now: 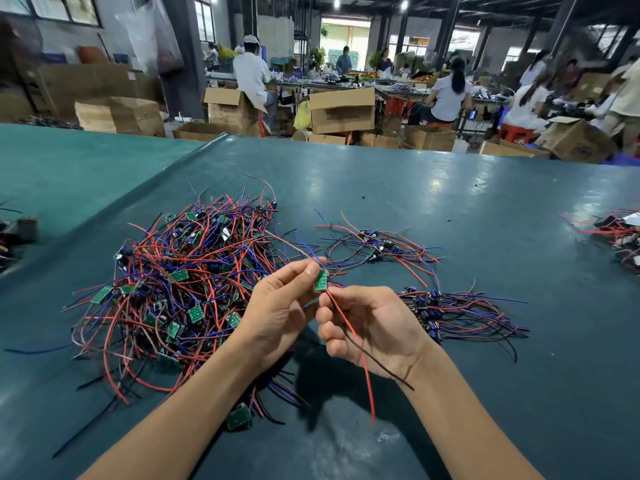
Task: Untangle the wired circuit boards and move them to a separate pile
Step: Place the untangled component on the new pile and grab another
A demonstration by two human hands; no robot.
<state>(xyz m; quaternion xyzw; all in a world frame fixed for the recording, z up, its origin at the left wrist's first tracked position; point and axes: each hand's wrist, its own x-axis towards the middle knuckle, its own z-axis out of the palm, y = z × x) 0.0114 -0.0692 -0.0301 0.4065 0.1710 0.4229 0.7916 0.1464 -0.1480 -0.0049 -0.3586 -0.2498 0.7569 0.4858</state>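
Observation:
A small green circuit board is pinched between the thumb and fingers of my left hand, held above the table. Its blue wires trail up and left into the big tangled pile of boards with red, blue and black wires. My right hand curls its fingers round the board's red and black wires, which hang down over the palm. A neat sorted pile of boards lies to the right. Another loose bunch lies behind my hands.
The dark green table stretches far back. More wired parts sit at its right edge and left edge. One loose board lies near my left forearm. Cardboard boxes and seated workers fill the background.

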